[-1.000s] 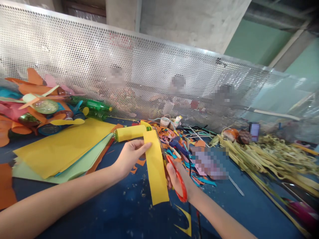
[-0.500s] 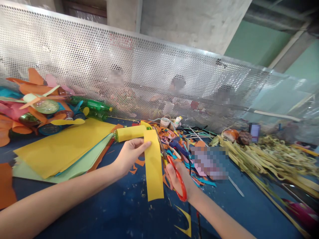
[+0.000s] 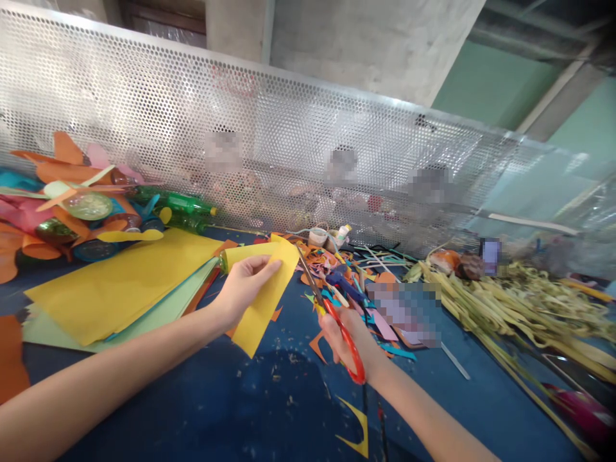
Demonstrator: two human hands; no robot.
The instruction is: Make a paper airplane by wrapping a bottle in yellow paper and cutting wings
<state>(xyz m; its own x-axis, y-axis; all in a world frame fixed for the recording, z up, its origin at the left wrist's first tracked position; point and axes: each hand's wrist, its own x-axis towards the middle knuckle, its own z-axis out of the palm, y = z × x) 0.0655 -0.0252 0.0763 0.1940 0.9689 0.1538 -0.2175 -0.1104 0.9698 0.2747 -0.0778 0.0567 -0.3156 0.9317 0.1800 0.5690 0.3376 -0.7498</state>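
Note:
Between the thumb and fingers of my left hand (image 3: pixel 248 285) is a strip of yellow paper (image 3: pixel 262 314), held tilted above the blue table. My right hand (image 3: pixel 346 337) grips red-handled scissors (image 3: pixel 347 346), whose blades point up and away beside the strip's upper right corner. I cannot tell whether the blades touch the paper. Behind my left hand lies a bottle wrapped in yellow paper (image 3: pixel 235 253), partly hidden by the hand and strip. A curved yellow offcut (image 3: pixel 360 430) lies near the front of the table.
Stacked coloured sheets (image 3: pixel 125 282) lie left, below paper-decorated bottles (image 3: pixel 86 205). Paper scraps (image 3: pixel 322 260) and a blue glue gun (image 3: pixel 345 285) are behind the scissors. Pale dried strips (image 3: pixel 462 301) spread right. A perforated metal screen (image 3: pixel 289 141) stands behind, with people beyond it.
My left hand has shifted slightly left, and the yellow strip has swung from nearly upright to a slant, its lower end moving left. The scissors have come away from the strip's edge.

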